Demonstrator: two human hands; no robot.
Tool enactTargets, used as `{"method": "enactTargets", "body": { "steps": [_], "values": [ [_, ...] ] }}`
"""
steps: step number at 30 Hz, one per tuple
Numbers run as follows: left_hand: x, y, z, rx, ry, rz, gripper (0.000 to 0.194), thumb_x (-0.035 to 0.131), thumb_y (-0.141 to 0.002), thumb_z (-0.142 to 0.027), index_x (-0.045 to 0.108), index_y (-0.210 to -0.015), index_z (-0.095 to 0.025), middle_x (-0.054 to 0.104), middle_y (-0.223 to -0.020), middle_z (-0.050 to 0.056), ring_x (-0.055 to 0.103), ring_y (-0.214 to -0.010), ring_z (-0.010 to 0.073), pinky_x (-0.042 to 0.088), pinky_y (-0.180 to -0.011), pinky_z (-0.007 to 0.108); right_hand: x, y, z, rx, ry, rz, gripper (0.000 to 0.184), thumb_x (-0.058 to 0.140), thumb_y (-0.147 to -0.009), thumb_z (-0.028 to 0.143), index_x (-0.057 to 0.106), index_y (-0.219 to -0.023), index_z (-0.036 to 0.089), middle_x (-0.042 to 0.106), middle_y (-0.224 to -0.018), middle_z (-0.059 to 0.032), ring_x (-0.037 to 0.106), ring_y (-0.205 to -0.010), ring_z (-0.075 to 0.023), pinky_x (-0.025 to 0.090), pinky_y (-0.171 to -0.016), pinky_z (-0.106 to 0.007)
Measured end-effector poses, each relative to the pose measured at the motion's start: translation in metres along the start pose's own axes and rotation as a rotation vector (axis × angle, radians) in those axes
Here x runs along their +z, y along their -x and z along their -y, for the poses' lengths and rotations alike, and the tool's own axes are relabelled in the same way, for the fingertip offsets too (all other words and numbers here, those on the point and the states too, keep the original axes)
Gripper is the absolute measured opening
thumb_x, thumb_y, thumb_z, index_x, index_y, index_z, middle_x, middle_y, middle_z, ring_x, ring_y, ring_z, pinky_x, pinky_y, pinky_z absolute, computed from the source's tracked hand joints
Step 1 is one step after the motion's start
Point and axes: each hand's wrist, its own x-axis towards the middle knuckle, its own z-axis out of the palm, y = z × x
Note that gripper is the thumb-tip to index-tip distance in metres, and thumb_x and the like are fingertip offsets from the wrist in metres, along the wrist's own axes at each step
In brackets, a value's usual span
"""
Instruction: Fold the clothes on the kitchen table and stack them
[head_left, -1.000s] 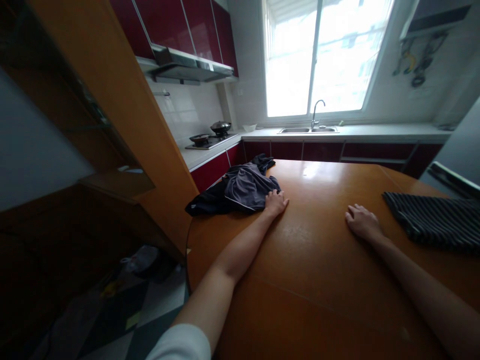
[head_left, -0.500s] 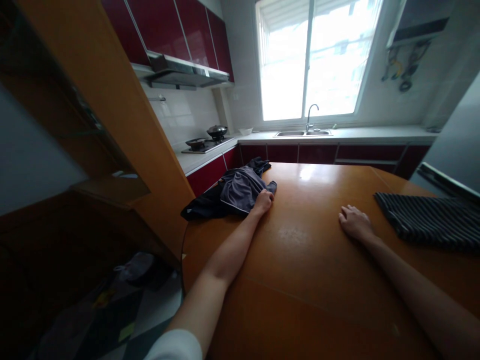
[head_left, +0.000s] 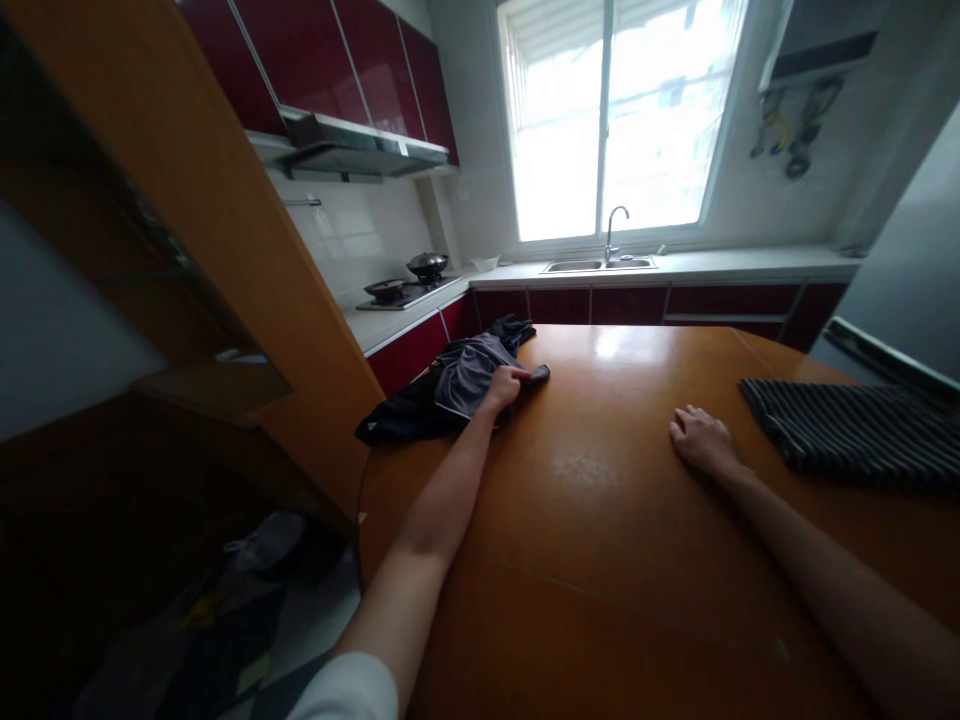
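A crumpled dark garment (head_left: 469, 375), black and grey with a thin pale edge line, lies bunched at the table's far left edge. My left hand (head_left: 505, 386) is closed on the grey cloth at its right side, and a small flap sticks out beyond my fingers. My right hand (head_left: 703, 440) rests palm down on the wooden table (head_left: 592, 540), fingers loosely spread and holding nothing. To the right of that hand, apart from it, is a folded black-and-grey striped cloth (head_left: 855, 430).
A wooden cabinet frame (head_left: 277, 290) rises on the left. Behind the table run a white counter with a sink (head_left: 600, 265), and a gas stove (head_left: 409, 292) bearing a lidded pan (head_left: 427, 266). A bag-like bundle (head_left: 270, 540) lies on the floor at lower left.
My left hand has shifted a little left and away from me over the garment, leaving a flap to its right. My right hand stays on the table. The whole view has shifted slightly.
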Motion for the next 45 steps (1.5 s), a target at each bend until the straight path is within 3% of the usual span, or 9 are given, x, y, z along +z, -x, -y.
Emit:
{"method": "enactTargets", "body": {
  "steps": [5,9,12,15,17,23,29,38,45],
  "values": [
    [-0.100,-0.023,0.010,-0.161,0.018,-0.675,0.058,0.037,-0.079,0.009,0.062,-0.130,-0.004,0.050,-0.146,0.019,0.039,-0.143,0.0285,0.021,-0.123,0.047,0.002,-0.001,0.002,0.011,-0.023,0.000,0.052,0.034,-0.100,0.037,0.057,-0.140,0.012,0.047,-0.154,-0.0188,0.040,-0.144,-0.0302,0.033,-0.114,-0.047],
    [-0.126,-0.022,0.006,-0.070,-0.024,-0.952,0.058,0.039,-0.081,0.010,0.055,-0.134,-0.008,0.036,-0.156,0.016,0.027,-0.149,0.0272,0.016,-0.124,0.045,0.004,-0.002,0.001,0.015,-0.042,-0.007,0.052,0.035,-0.099,0.036,0.058,-0.138,0.011,0.047,-0.153,-0.0202,0.040,-0.144,-0.0321,0.032,-0.114,-0.050],
    [-0.105,-0.022,-0.004,0.012,-0.094,-0.720,0.045,0.042,-0.088,0.000,0.062,-0.125,-0.015,0.054,-0.140,0.011,0.046,-0.136,0.0225,0.029,-0.119,0.038,0.005,-0.002,-0.002,0.010,-0.038,-0.015,0.052,0.035,-0.099,0.036,0.058,-0.139,0.010,0.047,-0.154,-0.0200,0.040,-0.144,-0.0321,0.032,-0.114,-0.050],
    [-0.072,-0.022,-0.002,-0.084,-0.179,-0.280,0.032,0.053,-0.090,-0.015,0.067,-0.119,-0.018,0.064,-0.127,0.010,0.057,-0.124,0.0238,0.041,-0.109,0.034,0.006,-0.002,-0.003,-0.004,-0.023,-0.013,0.053,0.034,-0.100,0.036,0.057,-0.140,0.011,0.046,-0.154,-0.0192,0.040,-0.144,-0.0310,0.033,-0.114,-0.048],
    [-0.054,-0.018,0.008,-0.163,-0.213,-0.138,0.030,0.070,-0.079,-0.021,0.071,-0.109,-0.019,0.066,-0.122,0.012,0.059,-0.120,0.0293,0.044,-0.105,0.037,0.006,-0.002,-0.004,-0.011,-0.011,-0.008,0.052,0.034,-0.100,0.036,0.057,-0.139,0.011,0.047,-0.154,-0.0191,0.040,-0.144,-0.0306,0.034,-0.113,-0.048],
    [-0.040,0.002,0.049,-0.271,-0.276,-0.146,0.050,0.072,-0.073,-0.016,0.068,-0.122,-0.021,0.050,-0.146,0.018,0.043,-0.137,0.0396,0.037,-0.109,0.052,0.004,-0.002,-0.003,-0.008,-0.008,-0.007,0.051,0.036,-0.099,0.037,0.060,-0.136,0.012,0.048,-0.153,-0.0196,0.042,-0.143,-0.0314,0.035,-0.113,-0.048],
    [-0.061,-0.010,0.055,-0.247,-0.187,-0.189,0.045,0.061,-0.079,-0.010,0.069,-0.123,-0.013,0.070,-0.124,0.018,0.061,-0.123,0.0314,0.043,-0.105,0.039,0.003,-0.001,-0.002,-0.006,-0.010,-0.002,0.051,0.036,-0.099,0.037,0.059,-0.137,0.011,0.047,-0.154,-0.0193,0.040,-0.144,-0.0318,0.034,-0.114,-0.049],
    [-0.040,-0.026,0.005,-0.135,0.137,-0.206,0.044,0.054,-0.080,-0.006,0.075,-0.119,-0.012,0.075,-0.119,0.010,0.069,-0.114,0.0229,0.050,-0.101,0.030,0.004,-0.001,0.000,0.009,-0.021,-0.001,0.051,0.036,-0.100,0.036,0.058,-0.139,0.011,0.047,-0.154,-0.0190,0.039,-0.145,-0.0308,0.032,-0.115,-0.048],
    [-0.005,-0.005,-0.049,-0.042,0.325,0.103,0.050,0.049,-0.086,-0.009,0.066,-0.134,-0.011,0.078,-0.107,0.009,0.074,-0.091,0.0185,0.057,-0.084,0.028,-0.001,0.000,0.005,-0.031,-0.086,-0.031,0.047,0.040,-0.099,0.033,0.058,-0.139,0.014,0.049,-0.153,-0.0165,0.039,-0.145,-0.0317,0.032,-0.115,-0.054]
  ]
}}
